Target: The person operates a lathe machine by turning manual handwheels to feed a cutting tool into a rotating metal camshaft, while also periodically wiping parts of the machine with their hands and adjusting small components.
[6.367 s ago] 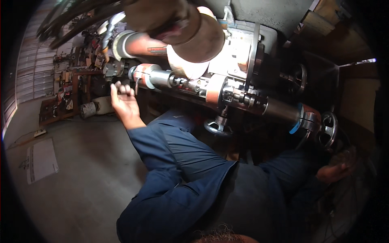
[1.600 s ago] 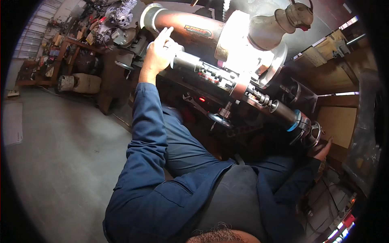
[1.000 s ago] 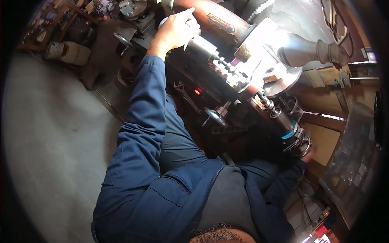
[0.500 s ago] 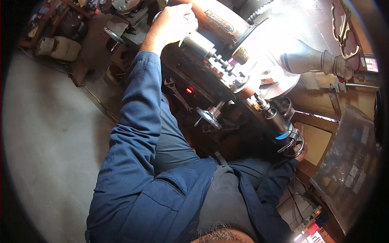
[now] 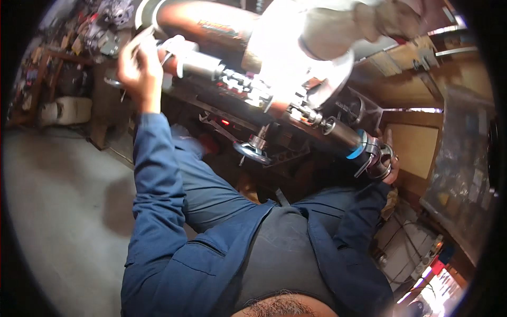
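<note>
- Well left of the machine bed point(image 5: 193, 99), a pale jug-like vessel point(image 5: 74, 110) sits on the floor point(image 5: 79, 174); its contents are hidden.
- At the bed's left end, the left hand point(image 5: 140, 68) has bent fingers beside the orange collar point(image 5: 170, 65); whether they grip or merely touch, I cannot tell. A light, even hold would suit best here.
- Next along, the silver cylinder point(image 5: 200, 64) lies in line with the stepped shaft point(image 5: 245, 84), which is carried above the middle of the bed. Glare hides its finer detail.
- Under the bed's front edge, the adjustable wrench point(image 5: 217, 127) slants near the lower handwheel point(image 5: 253, 152); sleeves should stay clear of both.
- Right of the glare is a large disc point(image 5: 340, 79); fingers are best kept away from its edge.
- At the bed's right end, the right hand point(image 5: 392, 170) is at the right handwheel point(image 5: 381, 165), partly hidden; I cannot tell how tightly it holds. Small, smooth turns, matched to the left hand, seem wisest.
- Far right, clear plastic point(image 5: 457, 169), perhaps a bag, shows indistinct items in or behind it.
</note>
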Demonstrator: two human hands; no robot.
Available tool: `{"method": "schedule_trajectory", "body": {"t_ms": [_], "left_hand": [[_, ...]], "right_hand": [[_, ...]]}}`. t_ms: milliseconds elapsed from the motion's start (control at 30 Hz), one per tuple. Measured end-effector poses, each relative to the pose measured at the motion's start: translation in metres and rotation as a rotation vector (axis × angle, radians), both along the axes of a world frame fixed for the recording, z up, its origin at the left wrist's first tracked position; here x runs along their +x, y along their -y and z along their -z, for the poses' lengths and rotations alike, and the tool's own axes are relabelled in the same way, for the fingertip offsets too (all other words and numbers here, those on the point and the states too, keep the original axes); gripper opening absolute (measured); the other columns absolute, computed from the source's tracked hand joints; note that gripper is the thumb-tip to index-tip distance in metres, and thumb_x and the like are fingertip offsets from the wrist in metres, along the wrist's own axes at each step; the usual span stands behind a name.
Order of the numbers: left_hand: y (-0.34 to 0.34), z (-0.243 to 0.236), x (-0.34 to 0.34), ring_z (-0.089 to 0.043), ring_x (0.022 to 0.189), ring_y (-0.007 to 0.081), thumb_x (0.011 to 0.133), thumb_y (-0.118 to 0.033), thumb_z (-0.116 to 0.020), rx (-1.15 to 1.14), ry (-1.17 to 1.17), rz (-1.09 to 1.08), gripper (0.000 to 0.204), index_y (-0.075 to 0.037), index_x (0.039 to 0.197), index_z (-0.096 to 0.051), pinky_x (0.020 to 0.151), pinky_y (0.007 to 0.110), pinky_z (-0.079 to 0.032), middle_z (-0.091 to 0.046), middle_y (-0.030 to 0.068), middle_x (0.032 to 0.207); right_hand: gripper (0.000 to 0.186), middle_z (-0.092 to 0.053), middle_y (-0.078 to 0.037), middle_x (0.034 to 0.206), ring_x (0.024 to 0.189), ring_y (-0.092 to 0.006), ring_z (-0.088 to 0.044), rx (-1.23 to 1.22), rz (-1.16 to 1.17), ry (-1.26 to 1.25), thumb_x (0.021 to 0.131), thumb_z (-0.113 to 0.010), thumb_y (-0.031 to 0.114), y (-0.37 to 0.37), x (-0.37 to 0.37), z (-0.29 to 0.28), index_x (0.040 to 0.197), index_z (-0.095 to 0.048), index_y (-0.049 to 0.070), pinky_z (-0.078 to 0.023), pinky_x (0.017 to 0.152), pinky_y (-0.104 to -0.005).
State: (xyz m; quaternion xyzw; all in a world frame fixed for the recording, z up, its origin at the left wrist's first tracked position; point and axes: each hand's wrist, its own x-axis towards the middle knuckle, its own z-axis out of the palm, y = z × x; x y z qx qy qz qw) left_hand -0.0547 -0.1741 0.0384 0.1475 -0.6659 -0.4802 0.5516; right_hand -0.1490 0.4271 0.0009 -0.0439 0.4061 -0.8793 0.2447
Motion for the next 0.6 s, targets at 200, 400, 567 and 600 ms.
{"method": "schedule_trajectory", "body": {"t_ms": [200, 400, 567, 600], "left_hand": [[-0.086, 0.041, 0.079, -0.056, 0.071, 0.0156, 0.097, -0.009, -0.051, 0.088, 0.260, -0.121, 0.013, 0.001, 0.089, -0.054, 0.066, 0.029, -0.047, -0.065, 0.0103, 0.082], [-0.199, 0.140, 0.140, -0.059, 0.104, 0.0226, 0.099, -0.050, -0.046, 1.470, 0.627, 0.644, 0.053, -0.005, 0.127, -0.052, 0.095, 0.038, -0.044, -0.062, 0.0095, 0.116], [-0.195, 0.151, 0.120, -0.057, 0.115, 0.0265, 0.094, -0.052, -0.055, 1.479, 0.769, 0.696, 0.062, -0.005, 0.134, -0.048, 0.103, 0.043, -0.043, -0.059, 0.0138, 0.124], [-0.192, 0.152, 0.120, -0.057, 0.115, 0.0265, 0.094, -0.052, -0.055, 1.476, 0.776, 0.681, 0.062, -0.005, 0.134, -0.048, 0.103, 0.043, -0.043, -0.059, 0.0138, 0.124]], "right_hand": [[0.111, -0.025, -0.021, 0.153, 0.129, -0.0336, -0.048, 0.006, 0.034, 0.048, 0.076, -0.079, 0.030, -0.003, 0.003, 0.003, 0.155, -0.005, 0.008, -0.047, 0.104, -0.0466], [0.122, -0.026, -0.021, 0.150, 0.127, -0.0305, -0.047, 0.020, 0.071, -0.043, 0.071, -0.084, 0.041, -0.004, 0.006, 0.024, 0.153, -0.004, -0.002, -0.048, 0.104, -0.0441], [0.124, -0.034, -0.022, 0.144, 0.126, -0.0287, -0.049, 0.070, 0.064, -0.077, 0.070, -0.084, 0.045, -0.006, 0.004, 0.029, 0.153, -0.005, -0.001, -0.050, 0.102, -0.0402], [0.125, -0.034, -0.022, 0.144, 0.125, -0.0286, -0.049, 0.062, 0.062, -0.072, 0.069, -0.085, 0.045, -0.008, 0.006, 0.031, 0.153, -0.005, 0.000, -0.051, 0.101, -0.0400]]}}
